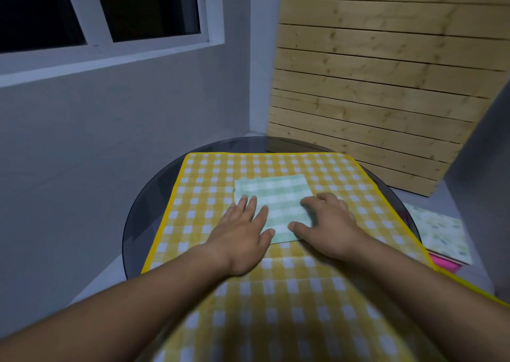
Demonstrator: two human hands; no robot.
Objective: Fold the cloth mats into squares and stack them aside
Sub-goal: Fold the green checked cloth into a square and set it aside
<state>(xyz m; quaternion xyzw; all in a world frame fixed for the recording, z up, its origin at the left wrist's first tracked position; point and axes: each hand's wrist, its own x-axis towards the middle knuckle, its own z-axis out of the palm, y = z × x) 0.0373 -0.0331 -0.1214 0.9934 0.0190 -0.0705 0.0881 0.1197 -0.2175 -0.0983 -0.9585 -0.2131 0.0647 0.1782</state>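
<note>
Both my hands lie flat on the green mat (276,207), which sits folded in the middle of the yellow mat (209,179) spread over the round glass counter (143,210). My left hand (242,237) presses its near-left corner with fingers (249,205) spread and straight, holding nothing; my right hand (328,223) covers the near-right edge with fingers (309,204) slightly curled over the cloth, thumb along the near hem, pressing, not pinching as far as I can tell. The green mat reaches away from me, straight ahead of both palms, and looks close to square already, its slightly longer side running left to right, tilted a little clockwise. I judge the fold is being flattened and the next move is to carry it aside. The stack (438,232) of folded cloths lies off the counter's right rim, lower down, a pale patterned one on top and a pink one beneath, so my right hand is the nearer one for that. No containers are in view
</note>
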